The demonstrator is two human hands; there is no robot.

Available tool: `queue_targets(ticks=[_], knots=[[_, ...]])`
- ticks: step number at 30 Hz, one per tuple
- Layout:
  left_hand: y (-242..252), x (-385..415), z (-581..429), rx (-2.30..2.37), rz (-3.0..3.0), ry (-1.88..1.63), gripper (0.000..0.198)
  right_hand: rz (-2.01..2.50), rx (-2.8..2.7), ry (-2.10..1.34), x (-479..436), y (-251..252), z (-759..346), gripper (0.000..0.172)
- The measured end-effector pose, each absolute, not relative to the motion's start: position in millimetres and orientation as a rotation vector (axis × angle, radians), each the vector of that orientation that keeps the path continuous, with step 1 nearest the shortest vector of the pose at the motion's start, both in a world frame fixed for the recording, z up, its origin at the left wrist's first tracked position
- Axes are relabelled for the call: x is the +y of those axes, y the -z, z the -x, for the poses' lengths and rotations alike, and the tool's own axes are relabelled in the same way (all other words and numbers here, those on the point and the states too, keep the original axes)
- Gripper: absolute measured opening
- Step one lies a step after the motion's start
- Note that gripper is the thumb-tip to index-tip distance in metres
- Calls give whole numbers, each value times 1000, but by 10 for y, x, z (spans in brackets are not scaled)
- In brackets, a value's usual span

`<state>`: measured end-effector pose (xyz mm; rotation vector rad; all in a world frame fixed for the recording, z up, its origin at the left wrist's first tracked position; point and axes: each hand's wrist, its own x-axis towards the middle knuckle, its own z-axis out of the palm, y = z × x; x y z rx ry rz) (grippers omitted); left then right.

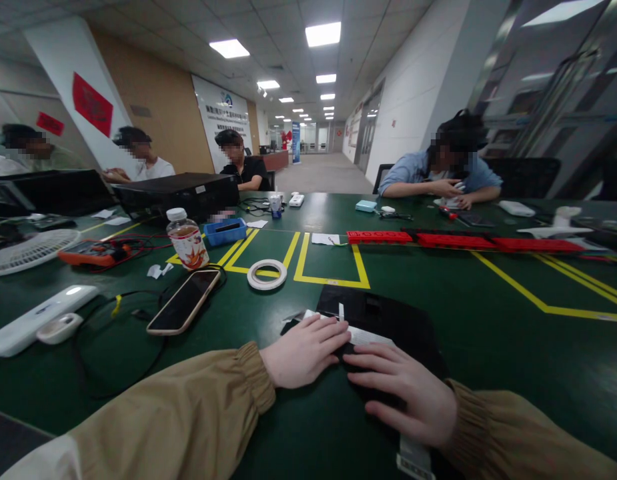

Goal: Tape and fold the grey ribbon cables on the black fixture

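Note:
A flat black device (pixel 388 320) with a white strip along its near edge lies on the green table (pixel 488 320) straight ahead of me. My left hand (pixel 303 350) rests on its left end with the fingers stretched out flat over the white strip. Beside it, my right hand (pixel 403 393) lies palm down on the device's near part, fingers extended toward the left hand. Neither hand grips anything. Both arms wear tan sleeves.
A phone (pixel 184 301), a tape roll (pixel 267 274), a drink bottle (pixel 187 239), a blue tray (pixel 227 231) and a white fan (pixel 28 250) lie at left. Red strips (pixel 463 240) cross the table beyond yellow lines. Several other people sit around the far edges.

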<state>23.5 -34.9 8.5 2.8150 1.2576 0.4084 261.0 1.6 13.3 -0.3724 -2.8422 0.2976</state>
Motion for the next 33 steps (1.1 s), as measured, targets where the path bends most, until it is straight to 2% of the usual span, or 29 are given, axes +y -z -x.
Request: queue_targets(ticks=[10, 18, 23, 33], knots=[[-112, -355, -242, 1238, -2735, -466, 40, 497, -2892, -285, 29, -136, -2551, 38], [-102, -355, -263, 1262, -2661, -667, 53, 669, -2871, -271, 89, -123, -2554, 36], [-95, -349, -255, 1241, -2704, -604, 39, 759, -2835, -254, 195, -91, -2567, 37], [-111, -345, -237, 1238, -2681, -498, 39, 1009, -2745, -114, 690, 15, -2741, 42]])
